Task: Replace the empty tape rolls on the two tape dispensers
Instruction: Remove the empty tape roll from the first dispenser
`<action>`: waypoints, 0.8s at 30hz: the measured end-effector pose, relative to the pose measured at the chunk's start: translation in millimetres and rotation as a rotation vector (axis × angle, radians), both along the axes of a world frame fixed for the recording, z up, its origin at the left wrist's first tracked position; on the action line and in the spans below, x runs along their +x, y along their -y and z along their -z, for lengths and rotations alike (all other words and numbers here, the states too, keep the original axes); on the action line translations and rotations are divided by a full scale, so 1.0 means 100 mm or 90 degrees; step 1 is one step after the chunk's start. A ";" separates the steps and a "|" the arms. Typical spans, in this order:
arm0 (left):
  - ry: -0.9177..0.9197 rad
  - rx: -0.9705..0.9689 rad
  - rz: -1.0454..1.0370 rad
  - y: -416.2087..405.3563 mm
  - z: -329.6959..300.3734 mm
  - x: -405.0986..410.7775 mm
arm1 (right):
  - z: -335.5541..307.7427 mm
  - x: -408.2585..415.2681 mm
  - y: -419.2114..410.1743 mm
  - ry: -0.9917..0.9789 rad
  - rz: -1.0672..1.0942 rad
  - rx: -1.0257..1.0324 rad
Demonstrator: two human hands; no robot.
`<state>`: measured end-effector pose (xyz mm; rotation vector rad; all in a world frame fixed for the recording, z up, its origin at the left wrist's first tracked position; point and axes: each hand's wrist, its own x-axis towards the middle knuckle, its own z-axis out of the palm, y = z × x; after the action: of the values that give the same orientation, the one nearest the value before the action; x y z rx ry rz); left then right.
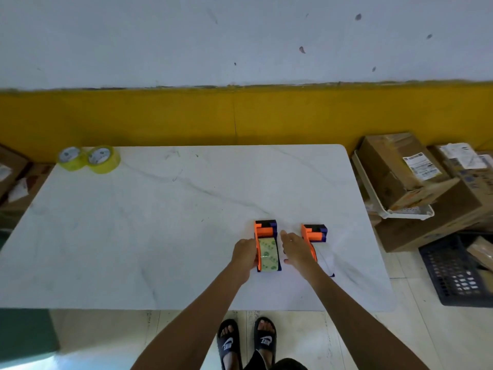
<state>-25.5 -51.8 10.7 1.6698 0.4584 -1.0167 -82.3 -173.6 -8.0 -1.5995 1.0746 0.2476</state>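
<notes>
Two orange and dark-blue tape dispensers stand side by side on the white marble table point(160, 222). The left dispenser point(266, 244) carries a pale patterned roll, and my left hand point(244, 253) grips its left side. My right hand point(294, 248) hovers with fingers spread between the two dispensers, touching or just over the left edge of the right dispenser point(314, 233). That dispenser's rear part is hidden behind my hand. Two yellow-green tape rolls point(89, 158) lie at the table's far left corner.
Cardboard boxes point(400, 169) and a white basket point(408, 212) are stacked to the right of the table, with a dark blue crate point(453, 273) on the floor. More boxes sit at the far left. A yellow-and-white wall runs behind. My feet in black sandals stand at the near edge.
</notes>
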 end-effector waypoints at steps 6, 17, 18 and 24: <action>-0.032 -0.045 0.042 0.07 -0.08 0.22 | -0.07 -0.03 -0.01 0.028 -0.001 -0.016; -0.027 -0.052 0.038 0.11 -0.09 0.32 | -0.11 0.04 -0.03 0.054 -0.065 0.009; -0.026 -0.054 0.037 0.10 -0.07 0.32 | -0.11 0.04 -0.04 0.054 -0.067 -0.003; -0.025 -0.070 0.025 0.01 0.04 0.27 | -0.12 -0.01 0.25 -0.010 -0.064 -0.123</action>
<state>1.9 -52.7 6.3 1.5684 0.3903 -1.0854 -83.0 -198.1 3.7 -1.8297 1.0561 0.2297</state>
